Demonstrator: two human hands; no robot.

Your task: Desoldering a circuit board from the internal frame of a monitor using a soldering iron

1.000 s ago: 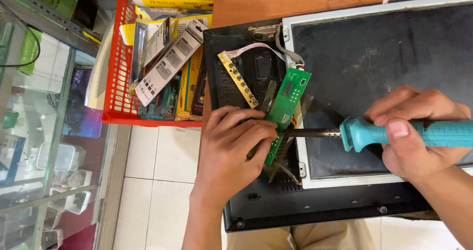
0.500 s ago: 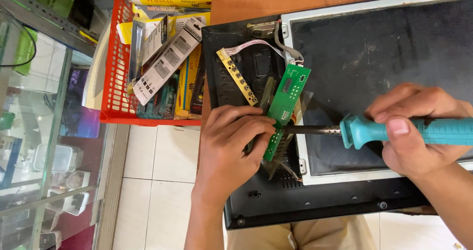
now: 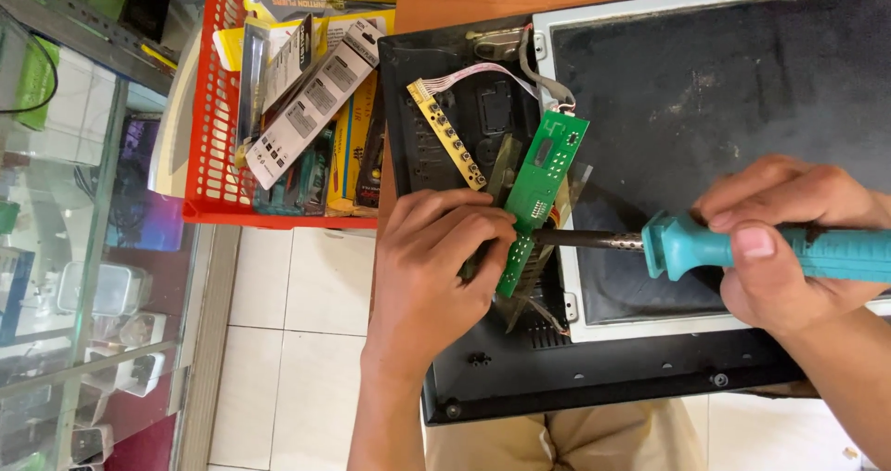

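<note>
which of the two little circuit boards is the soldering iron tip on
The green circuit board, pinched by the left hand; the soldering iron in the right hand meets its lower part. The narrow yellow button board lies apart, untouched.

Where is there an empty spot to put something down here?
The big dark panel is bare above the right hand, inside its pale frame. It is crowded by the left hand, around the green circuit board, yellow button strip and cables. The red basket is packed with boxes.
</note>
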